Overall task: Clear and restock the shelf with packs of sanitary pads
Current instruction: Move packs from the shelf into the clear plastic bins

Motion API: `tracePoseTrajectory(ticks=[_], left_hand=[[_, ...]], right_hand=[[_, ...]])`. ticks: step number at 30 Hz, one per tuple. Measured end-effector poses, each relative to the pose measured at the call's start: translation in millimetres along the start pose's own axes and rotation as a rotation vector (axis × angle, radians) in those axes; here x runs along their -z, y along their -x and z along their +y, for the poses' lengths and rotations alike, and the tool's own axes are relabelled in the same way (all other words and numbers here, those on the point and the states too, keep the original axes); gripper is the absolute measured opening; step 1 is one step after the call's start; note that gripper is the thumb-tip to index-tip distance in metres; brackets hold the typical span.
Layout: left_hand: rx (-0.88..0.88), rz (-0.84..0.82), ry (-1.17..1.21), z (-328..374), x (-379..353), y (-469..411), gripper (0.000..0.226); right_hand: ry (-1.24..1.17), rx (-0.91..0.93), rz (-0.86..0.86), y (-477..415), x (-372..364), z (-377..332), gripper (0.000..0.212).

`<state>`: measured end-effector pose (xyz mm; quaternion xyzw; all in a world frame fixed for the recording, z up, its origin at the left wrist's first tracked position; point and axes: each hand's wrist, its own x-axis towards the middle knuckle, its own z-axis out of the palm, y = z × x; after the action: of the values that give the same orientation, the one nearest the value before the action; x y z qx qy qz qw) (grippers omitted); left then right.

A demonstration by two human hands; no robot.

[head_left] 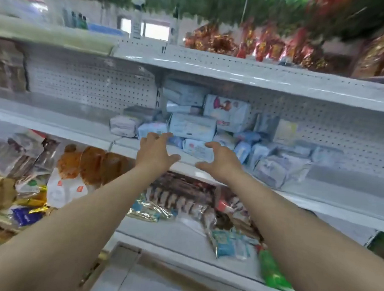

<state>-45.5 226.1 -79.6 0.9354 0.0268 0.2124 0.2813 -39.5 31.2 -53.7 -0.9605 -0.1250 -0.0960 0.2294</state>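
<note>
Both grips open and empty: left hand (154,152) and right hand (220,161) flank a pad pack (197,148) lying crosswise, at two o'clock from the left, right hand nearer.

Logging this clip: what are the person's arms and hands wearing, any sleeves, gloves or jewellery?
Nothing visible. The left hand and right hand are gloveless; the left forearm and right forearm are uncovered down to the frame's edge, so no sleeve shows. No watch, bracelet or ring can be made out, though blur could hide a thin ring.
</note>
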Motion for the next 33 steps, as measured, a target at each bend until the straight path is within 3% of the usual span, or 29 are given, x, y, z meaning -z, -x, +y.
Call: tracePoseTrajectory(ticks=[8, 16, 20, 27, 30, 33], left_hand=[[-0.097, -0.063, 0.126, 109.4, -47.7, -31.8, 0.078], [-0.114, -0.231, 0.140, 193.6, -122.8, -68.9, 0.077], [-0.144, -0.169, 0.049, 222.7, -142.2, -74.8, 0.067], [-0.130, -0.259, -0.027, 226.8, -150.3, -87.7, 0.071], [-0.124, -0.211, -0.158, 230.4, -148.7, -86.7, 0.079], [-0.110, -0.189, -0.123, 245.9, -145.9, -77.0, 0.056]], right_hand=[[-0.035, -0.085, 0.091, -1.0, 86.7, 79.8, 0.065], [-0.076, -0.226, 0.193, -32.5, 142.5, 197.0, 0.069], [-0.092, -0.290, 0.144, -44.6, 153.1, 243.1, 0.072], [-0.193, -0.263, -0.031, -64.5, 145.3, 280.5, 0.060], [-0.247, -0.243, -0.038, -70.0, 142.9, 285.1, 0.061], [-0.243, -0.237, -0.058, -72.8, 145.9, 286.9, 0.061]])
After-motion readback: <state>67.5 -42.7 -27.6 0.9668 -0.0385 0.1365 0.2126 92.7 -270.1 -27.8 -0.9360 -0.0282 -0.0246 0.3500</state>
